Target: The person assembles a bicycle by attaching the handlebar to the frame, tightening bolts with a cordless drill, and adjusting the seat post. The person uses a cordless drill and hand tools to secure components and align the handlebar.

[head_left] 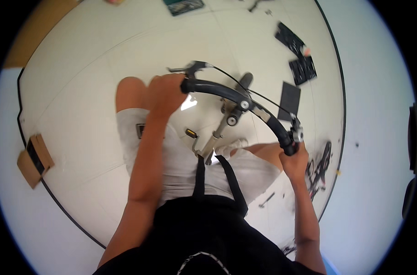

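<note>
A black bicycle handlebar (223, 90) stretches in front of me, clamped to a stem (244, 105) above a grey frame tube (219, 131). My left hand (167, 95) is wrapped round its left end, just below a brake lever (195, 68). At the right end, my right hand (295, 159) closes on the bar, near another brake lever (298, 134). Black cables run from both levers toward the middle. Beyond the stem shows the front wheel (246, 81), turned edge-on. A pedal (190, 133) sticks out left of the frame, between my legs.
Open black tool cases (289, 39) and a dark flat sheet (289, 101) lie on the floor at the far right. A cardboard box (36, 160) is by the left wall. Loose black parts (325, 158) and a small tool (267, 200) lie on my right. A green case (184, 6) is far ahead.
</note>
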{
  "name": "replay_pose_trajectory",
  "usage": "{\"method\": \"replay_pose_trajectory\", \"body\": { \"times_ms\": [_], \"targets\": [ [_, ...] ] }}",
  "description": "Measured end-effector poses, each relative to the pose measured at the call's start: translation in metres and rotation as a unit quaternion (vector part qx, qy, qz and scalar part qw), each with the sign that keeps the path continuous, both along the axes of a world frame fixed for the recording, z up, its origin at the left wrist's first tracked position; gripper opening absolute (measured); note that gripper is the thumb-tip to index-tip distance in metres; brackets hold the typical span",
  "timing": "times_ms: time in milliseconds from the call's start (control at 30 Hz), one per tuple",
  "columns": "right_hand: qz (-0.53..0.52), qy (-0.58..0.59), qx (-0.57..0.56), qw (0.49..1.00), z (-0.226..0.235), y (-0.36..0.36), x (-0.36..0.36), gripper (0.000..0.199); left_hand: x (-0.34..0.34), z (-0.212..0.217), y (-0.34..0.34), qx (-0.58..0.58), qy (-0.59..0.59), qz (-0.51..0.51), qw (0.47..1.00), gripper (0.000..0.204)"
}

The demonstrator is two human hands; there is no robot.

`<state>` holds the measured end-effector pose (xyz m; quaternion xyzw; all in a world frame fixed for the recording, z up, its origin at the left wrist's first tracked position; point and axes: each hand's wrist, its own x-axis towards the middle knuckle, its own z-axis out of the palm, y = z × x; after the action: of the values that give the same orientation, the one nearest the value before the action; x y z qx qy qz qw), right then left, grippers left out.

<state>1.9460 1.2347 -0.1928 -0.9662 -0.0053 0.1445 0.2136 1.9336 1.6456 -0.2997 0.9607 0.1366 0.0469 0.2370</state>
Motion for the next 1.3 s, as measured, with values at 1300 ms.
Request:
{"method": "replay_pose_trajectory", "body": {
  "times_ms": [1300],
  "targets": [
    [-0.041, -0.023, 0.094, 0.995, -0.064, -0.061, -0.018, 0.033, 0.025, 0.039, -0.024, 0.121, 0.163, -0.14, 0.969, 0.03]
  ]
}}
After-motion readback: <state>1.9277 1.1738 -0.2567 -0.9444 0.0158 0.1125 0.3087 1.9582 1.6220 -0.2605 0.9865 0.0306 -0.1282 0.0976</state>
